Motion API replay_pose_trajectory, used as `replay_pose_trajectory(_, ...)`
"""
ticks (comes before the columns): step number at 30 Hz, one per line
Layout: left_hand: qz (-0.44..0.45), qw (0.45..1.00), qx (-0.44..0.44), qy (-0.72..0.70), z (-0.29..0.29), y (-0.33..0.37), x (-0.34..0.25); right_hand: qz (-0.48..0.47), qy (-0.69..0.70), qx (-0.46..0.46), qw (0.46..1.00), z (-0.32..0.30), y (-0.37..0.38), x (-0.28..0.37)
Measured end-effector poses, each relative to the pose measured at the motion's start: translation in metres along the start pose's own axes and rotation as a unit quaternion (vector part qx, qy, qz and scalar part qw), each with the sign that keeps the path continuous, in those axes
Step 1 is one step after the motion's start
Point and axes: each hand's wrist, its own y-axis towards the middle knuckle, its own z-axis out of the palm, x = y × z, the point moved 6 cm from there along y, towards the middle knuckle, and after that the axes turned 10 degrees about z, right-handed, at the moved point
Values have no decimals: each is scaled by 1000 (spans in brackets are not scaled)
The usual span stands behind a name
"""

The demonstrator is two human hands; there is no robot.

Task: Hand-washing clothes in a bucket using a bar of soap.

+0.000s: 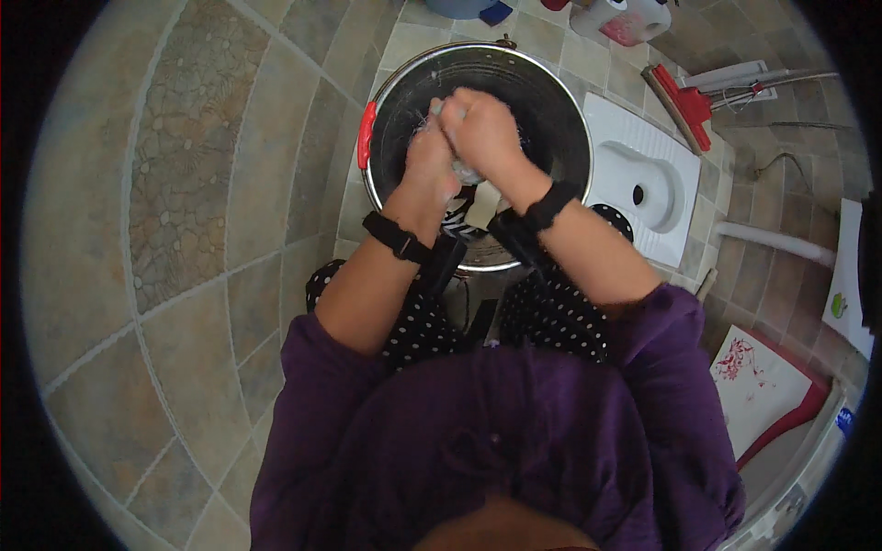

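My left hand [430,158] and my right hand [482,130] are pressed together over the inside of a large metal bucket [589,151]. Both are closed on a small, pale, wet cloth [467,173], most of which their fingers hide. Whitish suds cling to the fingers. Below the hands, a white block-shaped piece [482,206] shows in the near part of the bucket, beside black-and-white striped fabric [457,220]; I cannot tell what the block is. A red grip [367,135] sits on the bucket's left rim.
Right of the bucket lies a white squat toilet [678,174], with a red floor squeegee [682,106] beyond it. A white-and-pink jug [627,20] and a blue tub [459,7] stand at the far side. A white pipe [776,242] and a flower-patterned panel [758,376] are at right; a tiled wall [193,138] rises at left.
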Motion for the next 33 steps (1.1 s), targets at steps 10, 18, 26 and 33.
replay_pose_trajectory(10, 136, 989, -47, -46, -37, 13, -41, 220, -167, 234, 932, 33, 20, -124)
replay_pose_trajectory(18, 208, 978, 28, -21, -37, -3, -56, 196, -353, 549, 731, 122, -39, -179)
replay_pose_trajectory(26, 137, 968, 5, -208, -30, -25, -53, 104, -435, 528, 722, 137, -45, -166)
replay_pose_trajectory(33, 130, 964, 23, -232, -40, -16, -56, 126, -387, 597, 691, 97, -23, -137)
